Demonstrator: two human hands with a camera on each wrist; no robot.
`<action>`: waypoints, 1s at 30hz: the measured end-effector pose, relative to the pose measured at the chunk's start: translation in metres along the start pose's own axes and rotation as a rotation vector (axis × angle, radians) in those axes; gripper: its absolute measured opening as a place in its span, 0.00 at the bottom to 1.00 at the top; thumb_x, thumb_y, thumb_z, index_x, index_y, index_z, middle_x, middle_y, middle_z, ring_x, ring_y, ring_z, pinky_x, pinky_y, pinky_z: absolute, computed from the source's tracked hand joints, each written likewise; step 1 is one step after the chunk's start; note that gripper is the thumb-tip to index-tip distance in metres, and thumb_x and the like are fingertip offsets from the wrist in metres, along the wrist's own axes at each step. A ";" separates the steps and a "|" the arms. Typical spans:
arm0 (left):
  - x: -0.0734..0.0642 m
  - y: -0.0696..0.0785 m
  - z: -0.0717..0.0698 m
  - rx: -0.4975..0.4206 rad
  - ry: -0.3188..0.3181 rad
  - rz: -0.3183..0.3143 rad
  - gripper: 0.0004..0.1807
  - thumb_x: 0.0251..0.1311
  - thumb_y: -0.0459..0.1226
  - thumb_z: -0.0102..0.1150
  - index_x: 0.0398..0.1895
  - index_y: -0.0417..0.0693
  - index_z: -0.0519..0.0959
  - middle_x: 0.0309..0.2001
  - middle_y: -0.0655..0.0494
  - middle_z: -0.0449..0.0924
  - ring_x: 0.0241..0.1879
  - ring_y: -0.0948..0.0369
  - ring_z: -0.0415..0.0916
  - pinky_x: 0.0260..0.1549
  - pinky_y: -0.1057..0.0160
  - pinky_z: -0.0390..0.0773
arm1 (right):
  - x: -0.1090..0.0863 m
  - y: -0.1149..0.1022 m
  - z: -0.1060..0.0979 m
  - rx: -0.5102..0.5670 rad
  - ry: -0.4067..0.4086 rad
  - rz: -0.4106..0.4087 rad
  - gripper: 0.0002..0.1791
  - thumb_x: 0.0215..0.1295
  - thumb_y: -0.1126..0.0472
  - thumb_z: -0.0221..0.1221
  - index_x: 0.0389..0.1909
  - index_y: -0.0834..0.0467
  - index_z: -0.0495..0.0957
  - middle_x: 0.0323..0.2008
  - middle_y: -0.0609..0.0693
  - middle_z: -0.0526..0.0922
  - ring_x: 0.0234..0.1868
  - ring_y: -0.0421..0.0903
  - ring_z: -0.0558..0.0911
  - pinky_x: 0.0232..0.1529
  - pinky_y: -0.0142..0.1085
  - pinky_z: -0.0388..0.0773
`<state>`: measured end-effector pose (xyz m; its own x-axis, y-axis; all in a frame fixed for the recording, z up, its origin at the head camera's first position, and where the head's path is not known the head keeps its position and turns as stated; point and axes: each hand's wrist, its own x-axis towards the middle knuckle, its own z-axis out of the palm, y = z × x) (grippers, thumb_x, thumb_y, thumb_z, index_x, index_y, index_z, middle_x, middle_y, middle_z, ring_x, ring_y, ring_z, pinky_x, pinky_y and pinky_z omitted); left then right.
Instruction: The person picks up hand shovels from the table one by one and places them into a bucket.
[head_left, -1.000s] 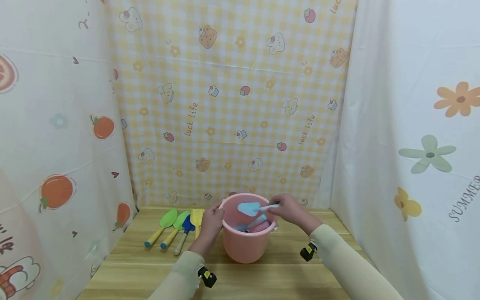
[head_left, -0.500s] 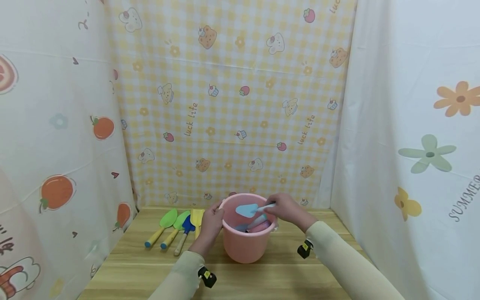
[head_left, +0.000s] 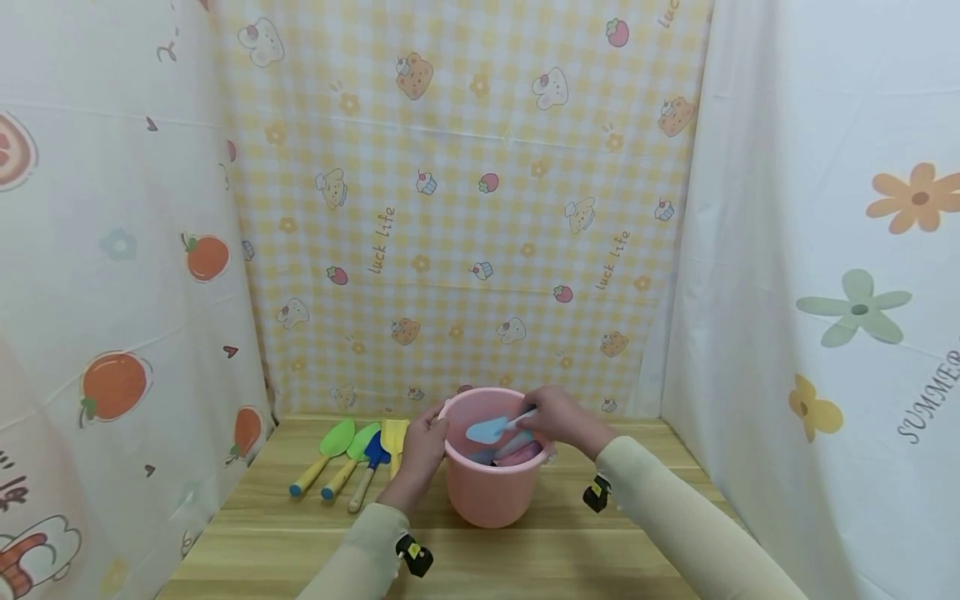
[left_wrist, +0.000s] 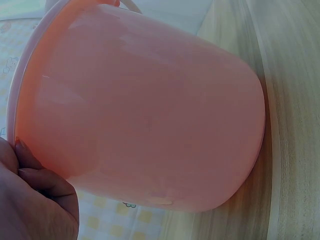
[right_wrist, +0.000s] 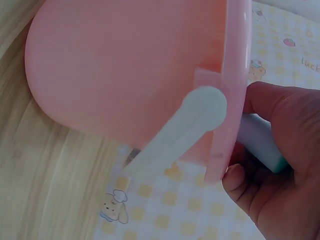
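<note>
A pink bucket (head_left: 491, 496) stands upright on the wooden table. My left hand (head_left: 422, 446) grips its rim at the left, thumb outside the wall in the left wrist view. Over the bucket's right rim, my right hand (head_left: 564, 417) holds a light blue toy shovel (head_left: 487, 431) by its pale handle (right_wrist: 261, 141). The shovel's blade points left, within the bucket's mouth. Below it inside the bucket lie a pink piece (head_left: 519, 454) and other bluish pieces, partly hidden.
Left of the bucket lie two green shovels (head_left: 337, 437), a blue shovel (head_left: 376, 447) and a yellow tool (head_left: 393, 437), partly behind the left hand. The bucket's white carrying handle (right_wrist: 175, 132) hangs down outside. Patterned cloth (head_left: 465, 208) encloses the table's back and sides.
My right hand has moved left over the bucket, and the light blue shovel has shifted left and slightly lower in its mouth. My left hand and the bucket have stayed put.
</note>
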<state>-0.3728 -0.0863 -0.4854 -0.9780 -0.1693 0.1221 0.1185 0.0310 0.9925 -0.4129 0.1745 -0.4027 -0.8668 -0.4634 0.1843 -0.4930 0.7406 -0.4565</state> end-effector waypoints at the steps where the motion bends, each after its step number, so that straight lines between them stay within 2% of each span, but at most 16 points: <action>1: 0.000 0.000 0.000 0.000 -0.001 0.003 0.27 0.82 0.42 0.53 0.80 0.47 0.76 0.74 0.43 0.78 0.68 0.45 0.81 0.58 0.48 0.87 | 0.001 -0.001 0.001 -0.010 -0.007 0.001 0.05 0.68 0.61 0.76 0.32 0.54 0.89 0.29 0.41 0.87 0.31 0.41 0.82 0.37 0.38 0.83; 8: 0.001 0.000 0.000 -0.002 0.006 -0.020 0.27 0.83 0.43 0.53 0.80 0.48 0.76 0.75 0.44 0.78 0.69 0.44 0.80 0.60 0.47 0.86 | 0.009 -0.005 0.007 -0.062 -0.048 0.011 0.06 0.68 0.60 0.76 0.31 0.52 0.90 0.28 0.41 0.85 0.31 0.41 0.81 0.38 0.38 0.83; 18: 0.002 -0.002 0.001 0.022 0.009 -0.026 0.28 0.83 0.43 0.53 0.81 0.48 0.75 0.76 0.44 0.77 0.69 0.44 0.80 0.59 0.48 0.87 | 0.014 -0.010 0.014 -0.084 -0.055 -0.038 0.07 0.68 0.62 0.76 0.30 0.54 0.89 0.27 0.41 0.85 0.31 0.42 0.82 0.39 0.39 0.84; 30: 0.003 0.000 0.002 0.003 0.017 -0.024 0.28 0.82 0.42 0.54 0.81 0.46 0.75 0.76 0.43 0.77 0.68 0.43 0.81 0.55 0.51 0.89 | 0.018 -0.013 0.026 -0.104 -0.085 0.038 0.10 0.68 0.61 0.76 0.27 0.52 0.87 0.26 0.42 0.85 0.31 0.42 0.83 0.39 0.39 0.85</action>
<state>-0.3764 -0.0847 -0.4855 -0.9775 -0.1866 0.0981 0.0942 0.0296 0.9951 -0.4201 0.1438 -0.4166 -0.8775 -0.4707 0.0921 -0.4692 0.8025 -0.3685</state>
